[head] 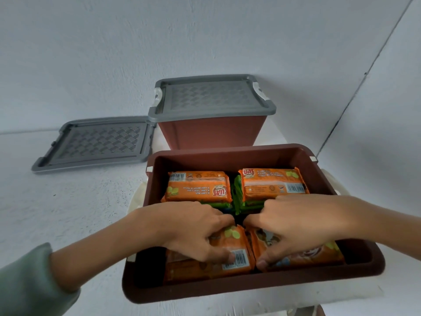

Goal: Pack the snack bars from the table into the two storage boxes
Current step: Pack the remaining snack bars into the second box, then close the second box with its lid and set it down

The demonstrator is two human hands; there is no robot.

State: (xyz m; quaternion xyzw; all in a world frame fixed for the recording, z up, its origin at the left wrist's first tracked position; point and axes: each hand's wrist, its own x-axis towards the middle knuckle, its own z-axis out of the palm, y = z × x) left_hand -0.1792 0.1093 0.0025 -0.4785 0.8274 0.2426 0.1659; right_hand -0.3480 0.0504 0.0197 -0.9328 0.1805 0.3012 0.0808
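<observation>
An open brown storage box (227,157) stands in front of me, holding several orange snack bar packs. Two stacks lie at its far side, the left stack (198,187) and the right stack (272,182), with green packs beneath them. My left hand (193,226) grips the near left orange pack (237,258) inside the box, thumb on its barcode. My right hand (296,221) grips the near right orange pack (319,254) beside it. Behind stands a second brown box (211,131), shut with a grey lid (211,96).
A loose grey lid (95,143) lies flat on the white table to the left of the boxes. A white wall rises close behind, with a corner at the right. A pale cloth (136,197) shows under the open box's left side.
</observation>
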